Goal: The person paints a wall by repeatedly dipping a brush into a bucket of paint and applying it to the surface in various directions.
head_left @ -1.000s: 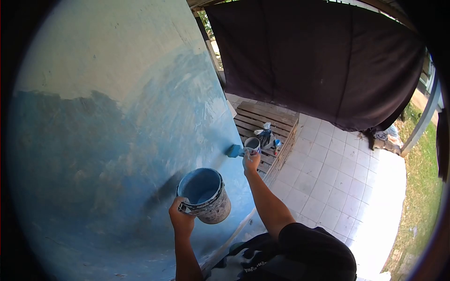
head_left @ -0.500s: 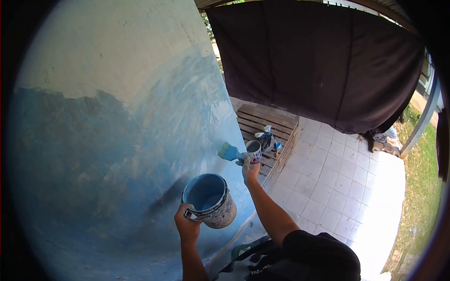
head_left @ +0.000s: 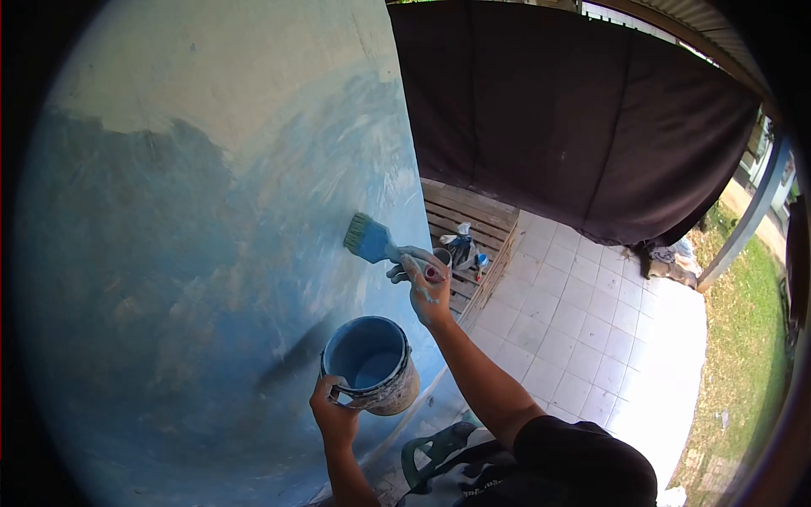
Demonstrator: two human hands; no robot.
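Observation:
A wide paintbrush [head_left: 368,239] with blue-smeared bristles is held by its handle in my right hand [head_left: 429,291]. Blue paint spots my knuckles and fingers. The bristles point left toward a wall [head_left: 253,253] painted in blotchy blues, and overlap it in this view. Lower down, my left hand [head_left: 335,410] grips the handle at the left side of a paint bucket [head_left: 405,393]. Light blue paint lies inside the bucket, and its outside is stained with drips. The wall's upper part is pale cream.
Behind my right hand, a slatted wooden bench [head_left: 481,211] carries a container [head_left: 442,256], a black and white plastic bag [head_left: 461,245] and a small blue-topped item [head_left: 482,261]. A dark cloth [head_left: 566,118] hangs beyond, over white floor tiles [head_left: 574,321]. A post [head_left: 748,224] and grass [head_left: 735,313] lie right.
My right hand has moved left with the paintbrush, farther across the painted wall. The bucket stays in my left hand, nearly in place. The view has shifted slightly.

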